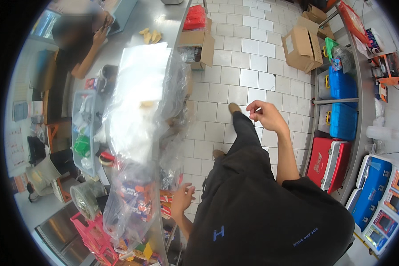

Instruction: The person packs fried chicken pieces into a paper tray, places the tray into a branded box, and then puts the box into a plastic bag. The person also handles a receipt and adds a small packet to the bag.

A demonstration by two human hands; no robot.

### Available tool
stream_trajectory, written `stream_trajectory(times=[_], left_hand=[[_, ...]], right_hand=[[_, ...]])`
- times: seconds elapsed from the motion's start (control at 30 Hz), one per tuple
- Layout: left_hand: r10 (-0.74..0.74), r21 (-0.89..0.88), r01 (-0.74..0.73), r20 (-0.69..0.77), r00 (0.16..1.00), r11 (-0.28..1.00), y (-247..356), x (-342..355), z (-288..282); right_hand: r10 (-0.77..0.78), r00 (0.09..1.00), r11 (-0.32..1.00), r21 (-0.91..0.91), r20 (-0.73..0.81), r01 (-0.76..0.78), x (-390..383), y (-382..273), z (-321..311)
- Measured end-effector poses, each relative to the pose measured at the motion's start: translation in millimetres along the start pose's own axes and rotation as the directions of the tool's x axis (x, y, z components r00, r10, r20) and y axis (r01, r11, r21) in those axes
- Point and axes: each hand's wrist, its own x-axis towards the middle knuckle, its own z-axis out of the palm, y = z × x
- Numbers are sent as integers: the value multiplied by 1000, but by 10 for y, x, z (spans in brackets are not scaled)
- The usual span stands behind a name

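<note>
My right hand (267,117) hangs in the air over the tiled floor, its fingers loosely bent and apart with nothing in them. Lower down, my left hand (181,199) is beside the edge of the steel table (175,22), also empty with loosely curled fingers. On the table nearest it lies a clear plastic bag (133,195) with orange and purple packets inside. Beyond that, a stack of white plastic sheets or bags (142,71) covers much of the tabletop. Red and yellow packets (166,200) show below the table edge near my left hand.
A metal shelf on the right holds blue cases (342,122) and a red case (324,164). Cardboard boxes (301,46) stand on the floor ahead. Left of the table are a light blue bin (88,167) and a pink plastic basket (91,241). Another person's arm (88,60) is at the far left.
</note>
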Motion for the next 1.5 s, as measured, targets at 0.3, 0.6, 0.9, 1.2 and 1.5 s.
stream_trajectory(times=[0.3, 0.6, 0.9, 1.2, 1.5], left_hand=[[40, -18, -39, 88, 995, 999, 1831, 2113, 75], [-560, 189, 527, 281, 780, 829, 1701, 4148, 1039], [-635, -27, 635, 27, 772, 772, 1265, 5234, 1813], [267, 533, 284, -733, 626, 797, 1560, 7554, 41], [599, 732, -51, -512, 616, 679, 1224, 7749, -511]], right_hand=[[386, 920, 852, 356, 66, -383, 1014, 1049, -1085], [632, 769, 758, -282, 96, -588, 1601, 2982, -681], [799, 590, 438, -559, -118, -704, 2426, 3422, 559], [774, 606, 386, -623, -182, -680, 2478, 3458, 744], [840, 517, 333, -596, -164, -731, 2445, 3496, 769]])
